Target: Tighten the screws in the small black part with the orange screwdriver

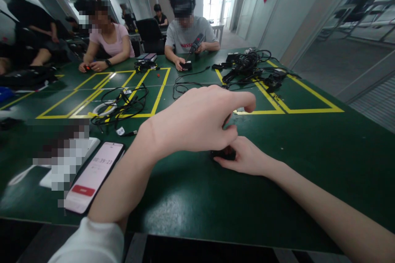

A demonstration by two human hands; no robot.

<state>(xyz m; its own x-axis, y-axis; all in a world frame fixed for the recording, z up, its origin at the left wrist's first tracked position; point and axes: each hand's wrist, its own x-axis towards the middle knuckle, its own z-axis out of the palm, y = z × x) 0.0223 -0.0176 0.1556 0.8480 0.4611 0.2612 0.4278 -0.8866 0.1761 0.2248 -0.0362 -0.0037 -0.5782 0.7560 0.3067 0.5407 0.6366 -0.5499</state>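
My left hand (197, 119) reaches across the middle of the view, its index finger bent out to the right and its thumb curled below. A dark object shows in part between these fingers; what it is I cannot make out. Under and to the right of it, my right hand (249, 156) grips a small black object (225, 154) low over the green table (191, 197). The left hand covers much of this object.
A phone (95, 174) showing a timer lies at the left beside a white device (89, 148). Coiled black cables (123, 107) lie behind it, and a larger cable pile (247, 65) is at the back right. Two people sit across the table, one holding a power drill (197, 43).
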